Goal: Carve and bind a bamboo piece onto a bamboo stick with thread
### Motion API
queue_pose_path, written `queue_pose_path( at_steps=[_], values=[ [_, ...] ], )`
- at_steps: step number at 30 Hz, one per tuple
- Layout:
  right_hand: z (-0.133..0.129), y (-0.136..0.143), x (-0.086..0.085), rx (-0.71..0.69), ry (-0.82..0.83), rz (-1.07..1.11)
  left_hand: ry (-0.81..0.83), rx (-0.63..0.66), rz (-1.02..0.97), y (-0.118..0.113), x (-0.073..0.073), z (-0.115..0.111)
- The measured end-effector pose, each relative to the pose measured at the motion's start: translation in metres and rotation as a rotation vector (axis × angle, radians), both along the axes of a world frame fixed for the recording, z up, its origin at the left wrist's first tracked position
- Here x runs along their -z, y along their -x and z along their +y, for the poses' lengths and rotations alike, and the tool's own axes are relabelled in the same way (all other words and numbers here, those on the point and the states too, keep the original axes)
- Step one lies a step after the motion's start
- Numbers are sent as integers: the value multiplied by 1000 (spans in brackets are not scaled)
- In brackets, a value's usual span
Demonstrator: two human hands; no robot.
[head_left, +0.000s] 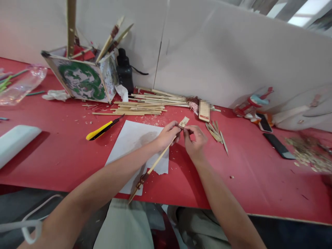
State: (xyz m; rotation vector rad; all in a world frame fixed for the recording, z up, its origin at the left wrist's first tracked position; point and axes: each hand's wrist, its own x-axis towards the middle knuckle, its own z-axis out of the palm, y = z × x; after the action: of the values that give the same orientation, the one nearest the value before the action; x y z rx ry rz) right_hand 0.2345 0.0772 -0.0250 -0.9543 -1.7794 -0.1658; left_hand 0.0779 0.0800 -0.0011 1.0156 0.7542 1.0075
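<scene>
Head view: thin stick (pixel 160 157) held above white paper (pixel 129 152) on red desk (pixel 225 183), long axis slanted from near-left to far-right. Shaft gripped by left hand (pixel 168 134) just below far end. Dark binding (pixel 181 127) there sandwiched between both hands, pretty tight spot; looks pinched by fingers of right hand (pixel 195 140). Brown-wrapped near end pointed toward desk edge, not held by either hand.
</scene>
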Motion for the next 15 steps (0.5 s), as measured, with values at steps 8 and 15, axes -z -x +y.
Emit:
queue_pose_path(
  at_steps=[8, 15],
  values=[
    [1, 8, -30, -63, -7, -56, -39, -43, -126, 5, -14, -12],
    [-52, -3, -73, -36, 120, -155, -122, 0, -76, 5, -32, -33]
  ],
)
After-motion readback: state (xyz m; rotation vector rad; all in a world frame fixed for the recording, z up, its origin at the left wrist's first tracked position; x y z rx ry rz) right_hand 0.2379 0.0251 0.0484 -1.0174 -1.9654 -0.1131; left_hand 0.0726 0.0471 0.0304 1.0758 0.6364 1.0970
